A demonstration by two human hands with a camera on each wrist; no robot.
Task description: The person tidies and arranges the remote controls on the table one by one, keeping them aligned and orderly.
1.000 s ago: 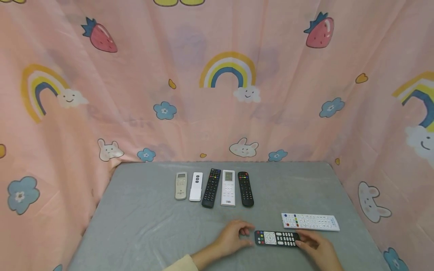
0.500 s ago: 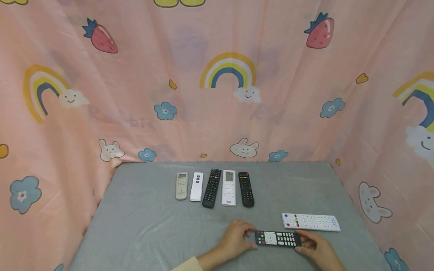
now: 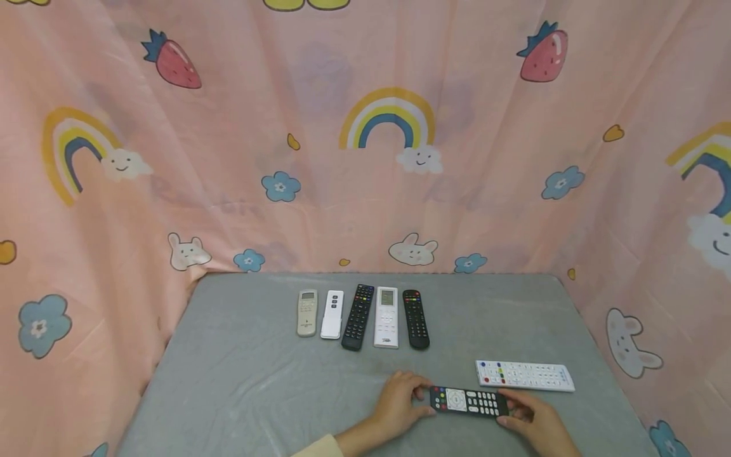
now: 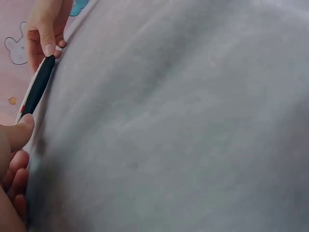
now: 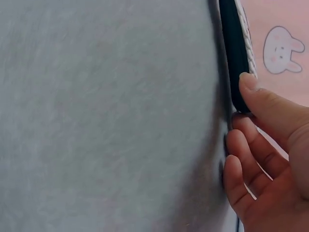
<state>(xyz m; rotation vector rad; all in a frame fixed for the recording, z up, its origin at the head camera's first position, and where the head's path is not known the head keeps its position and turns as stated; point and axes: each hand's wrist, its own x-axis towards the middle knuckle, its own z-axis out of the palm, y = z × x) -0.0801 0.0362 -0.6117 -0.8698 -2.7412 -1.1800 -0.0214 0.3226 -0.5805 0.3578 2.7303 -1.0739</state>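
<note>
A black remote control (image 3: 469,401) with white and coloured buttons lies sideways near the front of the table in the head view. My left hand (image 3: 400,405) pinches its left end between thumb and forefinger. At the opposite end, my right hand (image 3: 535,420) grips the remote the same way. The right wrist view shows the right thumb (image 5: 270,106) on the edge of the dark casing, the other fingers curled below. Seen edge-on in the left wrist view, the remote (image 4: 40,84) spans between both hands. Just behind the right hand lies a long white remote (image 3: 525,375), also sideways.
Farther back stands a row of remotes: a beige one (image 3: 306,313), a small white one (image 3: 331,315), a black one (image 3: 357,317), a white one with a display (image 3: 386,317) and another black one (image 3: 415,319). A pink patterned curtain (image 3: 228,209) surrounds the grey table (image 3: 245,381).
My left hand has moved right and taken hold of the black remote's left end. The remote has turned slightly, its left end now a little farther back.
</note>
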